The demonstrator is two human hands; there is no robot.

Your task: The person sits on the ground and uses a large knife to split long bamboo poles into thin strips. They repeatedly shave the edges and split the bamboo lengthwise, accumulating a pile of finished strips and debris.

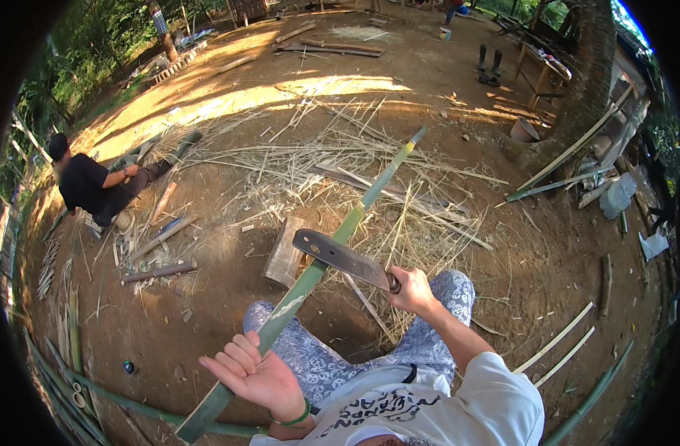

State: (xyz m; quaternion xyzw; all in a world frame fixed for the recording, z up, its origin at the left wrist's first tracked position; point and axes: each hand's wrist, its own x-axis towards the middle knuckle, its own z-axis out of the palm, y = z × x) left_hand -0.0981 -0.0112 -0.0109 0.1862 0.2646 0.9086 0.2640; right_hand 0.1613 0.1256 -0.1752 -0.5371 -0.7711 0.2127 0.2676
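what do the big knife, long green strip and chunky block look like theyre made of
Big knife: blade probably steel, thin, dark grey, dull. Long green strip: almost certainly bamboo, smooth-skinned, with yellowish node bands. Chunky block: likely wood, rough-looking and unpainted, its faces brown.

Noted brown dirt ground (158,334), sunlit in patches at far side. Logged directly on it: pale shavings (266,167) strewn across the middle; wooden block (280,260) at their near edge; dark pole (159,272) at left; green pole (147,407), near left; two pale strips (555,336), near right; planks (332,49), far.
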